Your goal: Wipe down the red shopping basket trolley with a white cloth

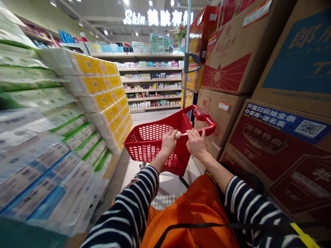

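Observation:
A red plastic shopping cart (155, 134) with a perforated basket stands in front of me, turned sideways so its handle (209, 120) points to the right. My left hand (169, 142) is closed over the near rim of the basket. A small whitish lump (178, 134) shows at its fingertips; I cannot make out what it is. Just to the right, my right hand (196, 143) grips the same rim close to the handle, fingers curled over the top. The basket's inside is partly hidden by my hands and the near wall.
Stacked tissue packs (100, 86) and plastic-wrapped packages (51, 165) line the left side. Tall piles of cardboard boxes (222, 117) close in on the right. A metal pole (185, 79) rises behind the cart. Shelves of bottles and small boxes (152, 77) stand beyond the tiled floor.

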Motion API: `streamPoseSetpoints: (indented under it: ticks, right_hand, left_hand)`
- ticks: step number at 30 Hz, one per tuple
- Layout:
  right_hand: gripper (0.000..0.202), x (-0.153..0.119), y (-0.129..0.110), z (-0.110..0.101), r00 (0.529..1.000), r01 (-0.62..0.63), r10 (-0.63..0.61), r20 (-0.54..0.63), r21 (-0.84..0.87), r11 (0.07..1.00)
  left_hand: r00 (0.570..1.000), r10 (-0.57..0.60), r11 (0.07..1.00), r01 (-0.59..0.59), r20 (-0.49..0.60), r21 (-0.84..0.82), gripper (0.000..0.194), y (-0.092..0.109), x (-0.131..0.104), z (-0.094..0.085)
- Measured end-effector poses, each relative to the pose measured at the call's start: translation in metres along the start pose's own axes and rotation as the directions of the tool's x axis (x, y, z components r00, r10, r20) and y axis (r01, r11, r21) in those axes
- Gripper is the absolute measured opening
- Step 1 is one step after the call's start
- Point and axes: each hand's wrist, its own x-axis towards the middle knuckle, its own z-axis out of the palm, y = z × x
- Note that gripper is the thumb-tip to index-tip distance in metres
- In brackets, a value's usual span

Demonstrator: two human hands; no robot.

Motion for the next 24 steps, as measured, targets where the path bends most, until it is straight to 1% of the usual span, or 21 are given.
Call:
streamPoseSetpoints:
  ticks: [1, 2, 4, 5, 6, 7, 9, 10, 11, 12, 13, 14, 15, 16, 17, 18, 19, 20, 22, 24]
  right_hand:
    - [0.050, 0.000, 0.000, -0.001, 1.000, 0.008, -0.008, -0.010, 0.023, 1.000]
    - [0.053, 0.000, -0.001, -0.001, 0.999, 0.022, -0.020, -0.026, 0.057, 0.998]
    - [0.059, 0.002, -0.004, -0.002, 0.996, 0.061, -0.053, -0.065, 0.133, 0.989]
    - [0.062, 0.003, -0.005, -0.002, 0.994, 0.085, -0.071, -0.082, 0.172, 0.982]
    - [0.063, 0.005, -0.007, -0.002, 0.992, 0.104, -0.085, -0.096, 0.209, 0.972]
    - [0.062, 0.008, -0.009, -0.003, 0.990, 0.114, -0.090, -0.110, 0.244, 0.963]
    - [0.056, 0.013, -0.009, -0.007, 0.988, 0.106, -0.067, -0.137, 0.296, 0.949]
    - [0.053, 0.017, -0.007, -0.011, 0.987, 0.092, -0.046, -0.152, 0.311, 0.946]
    - [0.051, 0.020, -0.003, -0.016, 0.985, 0.076, -0.023, -0.170, 0.315, 0.946]
    - [0.050, 0.022, 0.003, -0.022, 0.981, 0.056, 0.004, -0.192, 0.305, 0.951]
    - [0.050, 0.025, 0.011, -0.028, 0.976, 0.027, 0.036, -0.213, 0.286, 0.958]
    - [0.051, 0.026, 0.021, -0.035, 0.970, -0.011, 0.073, -0.232, 0.259, 0.966]
    - [0.051, 0.027, 0.032, -0.041, 0.963, -0.055, 0.112, -0.246, 0.228, 0.972]
    - [0.051, 0.027, 0.043, -0.046, 0.956, -0.101, 0.149, -0.251, 0.193, 0.976]
    - [0.049, 0.027, 0.053, -0.050, 0.954, -0.143, 0.178, -0.242, 0.157, 0.977]
    - [0.048, 0.025, 0.060, -0.051, 0.957, -0.169, 0.193, -0.218, 0.125, 0.978]
    - [0.047, 0.024, 0.065, -0.051, 0.963, -0.179, 0.194, -0.185, 0.096, 0.979]
    - [0.046, 0.021, 0.067, -0.049, 0.970, -0.180, 0.189, -0.152, 0.069, 0.981]
    - [0.047, 0.018, 0.059, -0.041, 0.982, -0.159, 0.161, -0.102, 0.031, 0.987]
    - [0.049, 0.017, 0.043, -0.030, 0.995, -0.079, 0.081, -0.061, 0.024, 0.997]
  left_hand:
    - [1.000, 0.022, 0.994, -0.023, -0.011, -0.103, 0.040, 0.013, 0.004, 0.005]
    - [0.999, 0.015, 0.976, -0.021, -0.028, -0.215, 0.042, 0.023, 0.007, 0.008]
    - [0.996, -0.084, 0.897, 0.060, -0.034, -0.439, 0.047, 0.039, 0.012, 0.011]
    - [0.988, -0.152, 0.829, 0.122, -0.010, -0.545, 0.048, 0.044, 0.013, 0.010]
    - [0.977, -0.209, 0.745, 0.181, 0.033, -0.642, 0.048, 0.049, 0.015, 0.009]
    - [0.967, -0.240, 0.650, 0.228, 0.088, -0.725, 0.048, 0.053, 0.016, 0.007]
    - [0.953, -0.226, 0.479, 0.290, 0.203, -0.829, 0.046, 0.058, 0.019, 0.001]
    - [0.948, -0.195, 0.428, 0.314, 0.253, -0.847, 0.045, 0.059, 0.021, -0.002]
    - [0.943, -0.167, 0.416, 0.333, 0.289, -0.846, 0.045, 0.058, 0.021, -0.006]
    - [0.940, -0.153, 0.451, 0.340, 0.304, -0.825, 0.046, 0.055, 0.021, -0.010]
    - [0.943, -0.158, 0.531, 0.331, 0.293, -0.780, 0.046, 0.048, 0.020, -0.013]
    - [0.949, -0.171, 0.637, 0.311, 0.263, -0.706, 0.046, 0.038, 0.018, -0.017]
    - [0.960, -0.199, 0.764, 0.278, 0.197, -0.582, 0.044, 0.025, 0.014, -0.020]
    - [0.965, -0.214, 0.875, 0.259, 0.153, -0.409, 0.043, 0.011, 0.010, -0.022]
    - [0.957, -0.242, 0.935, 0.274, 0.158, -0.227, 0.043, -0.004, 0.004, -0.024]
    - [0.925, -0.309, 0.944, 0.326, 0.220, -0.047, 0.044, -0.018, -0.002, -0.024]
    - [0.896, -0.340, 0.940, 0.328, 0.286, 0.093, 0.046, -0.031, -0.007, -0.024]
    - [0.897, -0.327, 0.941, 0.281, 0.297, 0.188, 0.048, -0.041, -0.012, -0.023]
    - [0.894, -0.315, 0.929, 0.221, 0.319, 0.298, 0.052, -0.052, -0.018, -0.021]
    - [0.893, -0.305, 0.920, 0.187, 0.330, 0.344, 0.055, -0.053, -0.020, -0.021]
